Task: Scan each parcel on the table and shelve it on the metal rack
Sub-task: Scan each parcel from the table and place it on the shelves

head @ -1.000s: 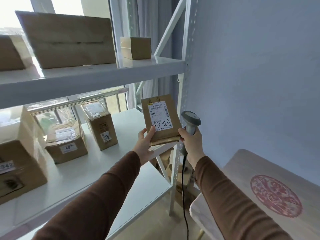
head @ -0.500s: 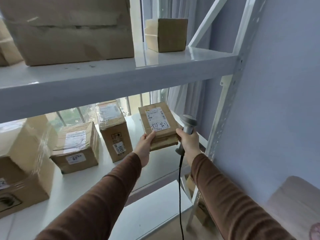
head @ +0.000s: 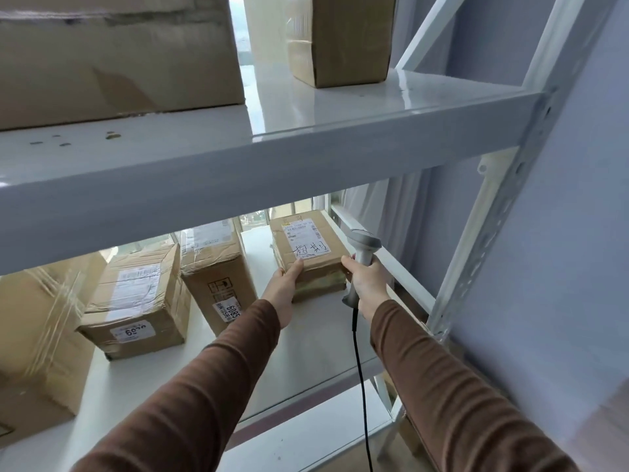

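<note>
Both hands are in under the upper shelf [head: 306, 141] of the metal rack [head: 490, 240]. The small labelled parcel [head: 308, 248] sits at twelve o'clock on the middle shelf [head: 316, 338], label up, tight to the rack's right rail. The left hand [head: 284, 287] holds its near left corner, thumb on top by the label's edge. The right hand [head: 366, 284] grips the grey barcode scanner [head: 361, 258], cord hanging down, knuckles touching the parcel's right near corner. At ten o'clock stands a taller box [head: 218, 277], a narrow gap of bare shelf between it and the parcel. Open shelf runs from the parcel's near edge to the shelf's front lip.
</note>
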`<state>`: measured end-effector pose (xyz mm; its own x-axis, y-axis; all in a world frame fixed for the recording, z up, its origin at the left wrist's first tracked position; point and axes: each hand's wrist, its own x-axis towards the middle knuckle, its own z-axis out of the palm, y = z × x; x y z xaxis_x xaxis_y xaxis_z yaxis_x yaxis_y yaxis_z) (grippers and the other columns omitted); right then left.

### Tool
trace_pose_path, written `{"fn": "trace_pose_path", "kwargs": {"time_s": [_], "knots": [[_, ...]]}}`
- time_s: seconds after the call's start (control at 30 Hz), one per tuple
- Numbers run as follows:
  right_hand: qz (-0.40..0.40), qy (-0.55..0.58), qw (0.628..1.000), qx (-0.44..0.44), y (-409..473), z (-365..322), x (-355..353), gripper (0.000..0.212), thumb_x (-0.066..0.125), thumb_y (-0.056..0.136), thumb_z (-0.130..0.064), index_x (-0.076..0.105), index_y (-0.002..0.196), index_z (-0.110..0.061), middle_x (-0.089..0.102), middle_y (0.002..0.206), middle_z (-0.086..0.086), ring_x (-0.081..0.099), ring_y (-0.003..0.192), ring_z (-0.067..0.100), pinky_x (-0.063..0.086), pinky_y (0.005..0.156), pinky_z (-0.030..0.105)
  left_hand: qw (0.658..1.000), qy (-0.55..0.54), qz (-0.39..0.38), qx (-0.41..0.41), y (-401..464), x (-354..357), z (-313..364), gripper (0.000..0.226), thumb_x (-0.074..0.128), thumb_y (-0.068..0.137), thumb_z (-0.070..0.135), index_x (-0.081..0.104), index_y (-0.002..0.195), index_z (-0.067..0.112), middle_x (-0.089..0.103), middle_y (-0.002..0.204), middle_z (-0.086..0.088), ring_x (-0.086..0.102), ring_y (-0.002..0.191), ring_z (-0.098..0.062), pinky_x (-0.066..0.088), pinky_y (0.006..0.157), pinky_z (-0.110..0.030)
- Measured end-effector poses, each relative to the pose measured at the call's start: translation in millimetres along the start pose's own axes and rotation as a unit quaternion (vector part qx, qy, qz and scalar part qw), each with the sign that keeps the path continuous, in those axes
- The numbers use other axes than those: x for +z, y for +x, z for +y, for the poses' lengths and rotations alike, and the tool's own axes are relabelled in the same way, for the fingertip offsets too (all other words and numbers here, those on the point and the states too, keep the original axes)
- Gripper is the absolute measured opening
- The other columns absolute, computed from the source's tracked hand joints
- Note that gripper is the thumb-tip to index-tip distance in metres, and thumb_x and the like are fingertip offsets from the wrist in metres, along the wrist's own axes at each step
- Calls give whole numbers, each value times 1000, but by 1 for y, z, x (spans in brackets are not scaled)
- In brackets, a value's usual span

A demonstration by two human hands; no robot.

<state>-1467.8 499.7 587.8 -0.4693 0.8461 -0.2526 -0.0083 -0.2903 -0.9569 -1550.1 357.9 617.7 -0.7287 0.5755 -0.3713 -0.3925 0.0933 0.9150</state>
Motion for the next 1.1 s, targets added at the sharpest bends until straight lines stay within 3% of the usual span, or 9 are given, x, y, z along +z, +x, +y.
{"fn": "trace_pose_path", "kwargs": {"time_s": [0.13,0.2,0.3,0.37,0.5,0.6,0.73,0.9,1.1], "knots": [[7,-5,1000,-14,-3,-3,2,18,79,87,-22,62,92,-23,66,89,3,62,86,27,52,80,37,1000,21,-4,-5,-2,0,3,59,60,103,45,47,151,13,56,152,-6,52,138,-24,32,117,-29],[19,-11,999,-31,-12,-7,-2,17,79,88,-24,62,92,-23,65,88,0,60,82,20,49,68,30,998,60,6,7,-8,0,4,74,58,102,50,28,162,16,39,161,0,37,150,-22,22,112,-24],[6,1,999,-52,-38,-13,-11,15,78,90,-27,63,93,-25,66,91,-2,61,82,16,50,62,25,993,103,31,57,-24,2,1,92,61,99,56,7,167,24,10,174,0,12,160,-21,13,128,-39],[-14,31,998,-49,-64,-17,-20,16,80,90,-32,67,96,-27,69,92,-9,64,86,12,53,55,20,983,132,40,121,-44,5,-3,91,63,98,54,8,167,28,3,175,5,5,161,-18,11,131,-48],[-26,66,997,-35,-125,-20,-48,34,81,84,-50,69,105,-27,73,107,1,67,93,18,56,46,26,968,144,-30,203,-95,19,-20,72,66,100,42,32,161,29,37,163,3,35,149,-16,30,125,-42],[-5,90,995,-33,-176,-12,-77,62,79,75,-61,69,121,-21,73,117,4,71,106,26,63,69,40,964,145,-166,147,-138,28,-47,55,63,102,39,47,151,20,55,149,0,52,134,-15,42,107,-29],[62,83,993,-52,-259,8,-127,69,75,68,-68,72,115,-19,76,115,8,72,109,32,59,94,50,931,157,-309,115,-211,40,-99,33,57,106,31,64,130,9,74,114,-6,67,102,-17,54,79,-16],[150,84,982,-72,-371,39,-204,54,69,73,-68,70,110,-28,74,118,-8,66,112,11,49,103,39,869,180,-452,88,-311,61,-160,25,56,107,31,72,115,13,76,105,-8,69,98,-19,54,94,-35],[292,77,950,-74,-506,72,-303,28,71,90,-54,70,109,-33,78,95,-12,73,90,6,56,79,27,784,199,-585,56,-436,101,-224,30,53,109,23,68,125,2,75,106,-4,68,98,-15,51,100,-38]]}}
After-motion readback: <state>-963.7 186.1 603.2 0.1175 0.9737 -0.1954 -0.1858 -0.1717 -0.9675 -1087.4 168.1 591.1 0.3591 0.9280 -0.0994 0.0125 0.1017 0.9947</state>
